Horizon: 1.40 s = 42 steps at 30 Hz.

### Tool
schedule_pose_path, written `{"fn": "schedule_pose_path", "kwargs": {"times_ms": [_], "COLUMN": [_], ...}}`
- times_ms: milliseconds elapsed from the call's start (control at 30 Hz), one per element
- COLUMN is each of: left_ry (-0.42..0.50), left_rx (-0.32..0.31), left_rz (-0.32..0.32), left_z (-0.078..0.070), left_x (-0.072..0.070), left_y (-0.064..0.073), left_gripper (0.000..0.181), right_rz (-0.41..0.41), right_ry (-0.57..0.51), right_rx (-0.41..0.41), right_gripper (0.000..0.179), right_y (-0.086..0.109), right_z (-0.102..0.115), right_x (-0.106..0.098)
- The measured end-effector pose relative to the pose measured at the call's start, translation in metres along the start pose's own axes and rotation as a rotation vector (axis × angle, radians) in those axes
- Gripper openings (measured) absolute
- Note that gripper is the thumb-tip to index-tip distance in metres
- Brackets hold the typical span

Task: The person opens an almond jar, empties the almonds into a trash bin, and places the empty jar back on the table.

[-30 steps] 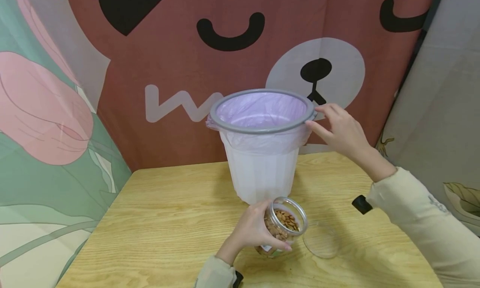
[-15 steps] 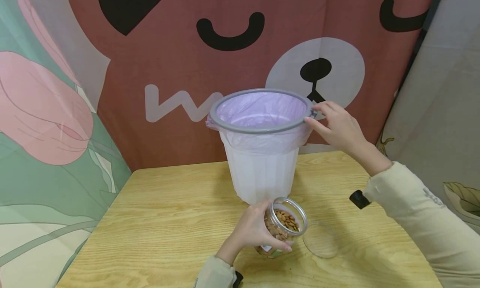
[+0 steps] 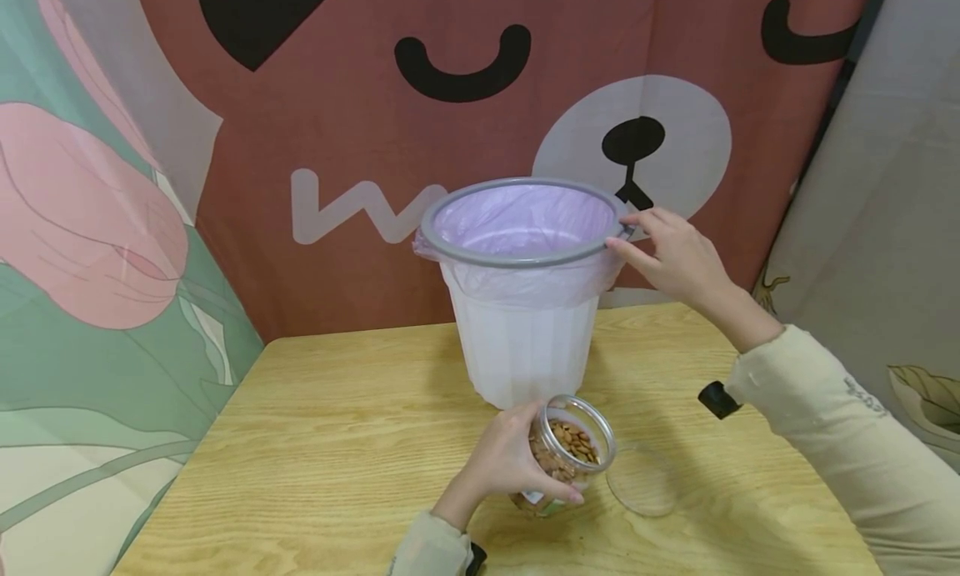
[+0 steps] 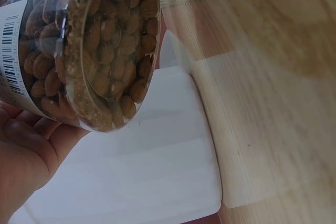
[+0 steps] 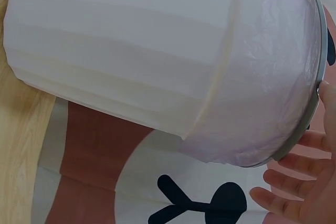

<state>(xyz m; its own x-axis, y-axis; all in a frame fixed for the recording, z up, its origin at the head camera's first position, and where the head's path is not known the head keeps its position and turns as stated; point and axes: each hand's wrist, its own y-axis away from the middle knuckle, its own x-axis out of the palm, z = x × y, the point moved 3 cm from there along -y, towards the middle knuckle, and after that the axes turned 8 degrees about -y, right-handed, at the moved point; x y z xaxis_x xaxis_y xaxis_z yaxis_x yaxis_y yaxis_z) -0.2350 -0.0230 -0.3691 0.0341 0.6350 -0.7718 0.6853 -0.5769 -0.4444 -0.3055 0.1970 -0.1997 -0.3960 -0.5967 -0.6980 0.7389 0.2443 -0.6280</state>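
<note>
In the head view my left hand grips a clear plastic jar, thumb on the near side. The jar is lidless and tilted, its mouth turned up toward the head camera. Almonds show inside it; the left wrist view shows more almonds packed against the base, and a barcode label. Behind the jar stands a white trash can, lined with a thin purple bag under a grey rim ring. My right hand pinches the ring's right side between thumb and index finger, other fingers loosely spread.
A clear round lid lies flat on the wooden table, right of the jar. A printed curtain hangs close behind the trash can, and a grey one hangs at the right.
My right hand has shifted slightly left, its thumb and index finger now closer in on the rim ring. The left hand and jar stay in place.
</note>
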Motion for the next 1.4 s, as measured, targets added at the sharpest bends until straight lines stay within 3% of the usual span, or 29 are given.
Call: {"fn": "schedule_pose_path", "kwargs": {"times_ms": [633, 1400], "left_ry": [0.038, 0.055], "left_rx": [0.009, -0.003], "left_rz": [-0.005, -0.026], "left_z": [0.000, -0.001], "left_x": [0.000, -0.011], "left_y": [0.001, -0.001], "left_gripper": [0.081, 0.082], "right_rz": [0.032, 0.041], "right_ry": [0.025, 0.034], "right_rx": [0.024, 0.037], "right_gripper": [0.047, 0.051], "right_y": [-0.002, -0.002], "right_z": [0.004, 0.002], "right_x": [-0.002, -0.002]}}
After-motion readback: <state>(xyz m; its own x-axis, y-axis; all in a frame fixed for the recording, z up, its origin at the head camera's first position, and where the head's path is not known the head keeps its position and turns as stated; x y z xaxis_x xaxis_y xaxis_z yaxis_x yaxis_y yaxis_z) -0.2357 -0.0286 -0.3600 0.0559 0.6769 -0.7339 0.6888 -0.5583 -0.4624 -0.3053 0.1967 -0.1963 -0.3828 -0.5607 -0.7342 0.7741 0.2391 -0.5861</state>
